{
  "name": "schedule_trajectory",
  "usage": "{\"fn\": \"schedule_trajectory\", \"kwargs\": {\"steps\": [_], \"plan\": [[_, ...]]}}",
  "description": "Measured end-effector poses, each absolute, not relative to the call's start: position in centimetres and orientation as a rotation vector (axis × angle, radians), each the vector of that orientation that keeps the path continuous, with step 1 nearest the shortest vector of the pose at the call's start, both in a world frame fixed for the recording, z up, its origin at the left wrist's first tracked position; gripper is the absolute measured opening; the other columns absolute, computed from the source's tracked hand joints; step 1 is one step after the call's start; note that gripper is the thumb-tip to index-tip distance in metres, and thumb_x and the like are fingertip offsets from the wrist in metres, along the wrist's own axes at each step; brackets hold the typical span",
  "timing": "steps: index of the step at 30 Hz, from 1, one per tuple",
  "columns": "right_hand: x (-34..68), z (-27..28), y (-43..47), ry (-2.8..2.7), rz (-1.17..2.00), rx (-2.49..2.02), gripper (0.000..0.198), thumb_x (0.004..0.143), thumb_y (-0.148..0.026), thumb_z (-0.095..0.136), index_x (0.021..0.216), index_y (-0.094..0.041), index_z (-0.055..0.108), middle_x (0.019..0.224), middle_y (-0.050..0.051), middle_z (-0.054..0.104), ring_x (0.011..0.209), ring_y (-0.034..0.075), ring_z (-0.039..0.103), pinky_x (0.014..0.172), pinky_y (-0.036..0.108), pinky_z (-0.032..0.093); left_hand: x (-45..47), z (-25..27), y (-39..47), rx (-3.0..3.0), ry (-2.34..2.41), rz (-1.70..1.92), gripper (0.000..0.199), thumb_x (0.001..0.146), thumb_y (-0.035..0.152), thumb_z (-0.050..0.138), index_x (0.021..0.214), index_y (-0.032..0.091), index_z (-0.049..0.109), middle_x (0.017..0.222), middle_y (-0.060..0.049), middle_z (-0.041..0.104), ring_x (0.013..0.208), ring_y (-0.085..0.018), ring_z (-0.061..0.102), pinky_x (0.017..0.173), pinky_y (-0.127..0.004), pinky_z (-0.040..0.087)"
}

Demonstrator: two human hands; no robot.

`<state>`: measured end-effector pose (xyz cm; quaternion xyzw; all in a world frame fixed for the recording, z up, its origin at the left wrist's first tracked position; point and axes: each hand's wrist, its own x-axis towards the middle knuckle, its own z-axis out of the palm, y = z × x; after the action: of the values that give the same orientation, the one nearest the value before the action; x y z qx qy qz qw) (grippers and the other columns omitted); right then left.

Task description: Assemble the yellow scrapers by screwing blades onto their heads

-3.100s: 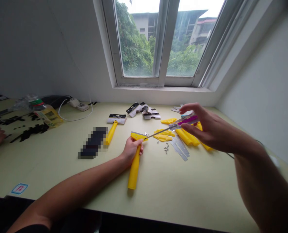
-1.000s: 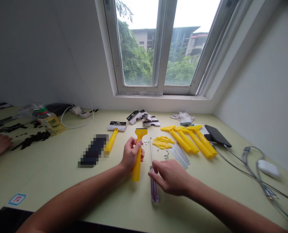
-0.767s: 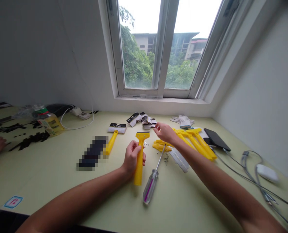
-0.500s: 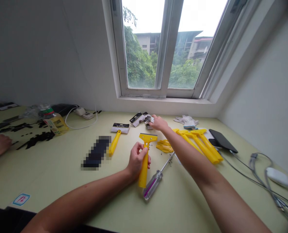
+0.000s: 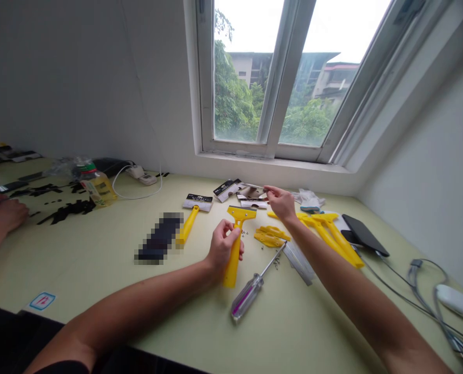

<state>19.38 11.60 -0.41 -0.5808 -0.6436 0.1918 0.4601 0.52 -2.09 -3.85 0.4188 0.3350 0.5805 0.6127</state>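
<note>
My left hand (image 5: pixel 224 245) is wrapped round the handle of a yellow scraper (image 5: pixel 233 257), its wide head pointing away from me. At the back of the table my right hand (image 5: pixel 280 201) pinches the edge of a card sleeve (image 5: pixel 254 191), tilted above another black-and-white card sleeve (image 5: pixel 253 204). A clear-handled screwdriver (image 5: pixel 250 295) lies just right of the held scraper. Its tip reaches yellow plastic plates (image 5: pixel 270 236), with small screws (image 5: pixel 277 262) scattered near it. Flat clear-looking strips (image 5: pixel 299 262) lie beneath my right forearm.
Several yellow scrapers (image 5: pixel 332 236) lie at the right, beside a black phone-like device (image 5: pixel 365 235) and cables (image 5: pixel 420 291). A scraper with a card sleeve (image 5: pixel 189 223) lies left of centre. White gloves (image 5: pixel 309 198) rest at the back. Another person's hand (image 5: pixel 11 214) is at far left, near a bottle (image 5: pixel 98 188).
My right hand has moved slightly right and now shows a card sleeve lifted and tilted. The view has turned a little left. My left hand keeps its hold on the scraper.
</note>
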Motion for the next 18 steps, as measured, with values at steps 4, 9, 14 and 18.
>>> {"fn": "schedule_trajectory", "kwargs": {"steps": [4, 9, 14, 18], "plan": [[20.1, -0.8, 7.7, -1.459, 0.67, -1.23, 0.038, 0.08, -0.035, 0.05, 0.106, -0.012, 0.066, 0.094, 0.01, 0.073, 0.08, 0.02, 0.071, 0.074, 0.035, 0.059, 1.4, -2.7, -1.4, 0.984, 0.701, 1.366, 0.033, 0.078, 0.039, 0.064, 0.081, 0.022, 0.036, 0.075, 0.004, 0.056, 0.045, -0.01, 0.055, 0.034, -0.021, 0.041], [19.9, -0.3, 4.7, -1.158, 0.997, -1.004, 0.024, 0.071, -0.031, 0.065, 0.09, -0.017, 0.067, 0.088, 0.006, 0.072, 0.079, 0.02, 0.069, 0.073, 0.038, 0.059, 2.6, -2.9, -1.6, 1.037, 0.704, 1.309, 0.032, 0.08, 0.04, 0.063, 0.081, 0.023, 0.035, 0.061, 0.007, 0.05, 0.043, -0.011, 0.053, 0.034, -0.02, 0.041], [20.1, -0.5, 4.2, -1.177, 1.119, -0.914, 0.016, 0.07, -0.029, 0.067, 0.082, -0.019, 0.062, 0.099, 0.005, 0.07, 0.085, 0.018, 0.067, 0.072, 0.033, 0.057, 2.5, -3.2, -2.0, 1.096, 0.728, 1.301, 0.032, 0.081, 0.04, 0.062, 0.081, 0.023, 0.035, 0.057, 0.008, 0.047, 0.042, -0.012, 0.053, 0.034, -0.021, 0.041], [20.3, -0.5, 4.4, -1.201, 1.117, -0.914, 0.024, 0.071, -0.035, 0.07, 0.084, -0.02, 0.058, 0.097, 0.004, 0.068, 0.083, 0.016, 0.065, 0.068, 0.028, 0.055, 2.3, -3.1, -1.9, 1.114, 0.735, 1.31, 0.032, 0.081, 0.04, 0.062, 0.083, 0.023, 0.035, 0.066, 0.006, 0.051, 0.043, -0.011, 0.053, 0.034, -0.021, 0.041]]}}
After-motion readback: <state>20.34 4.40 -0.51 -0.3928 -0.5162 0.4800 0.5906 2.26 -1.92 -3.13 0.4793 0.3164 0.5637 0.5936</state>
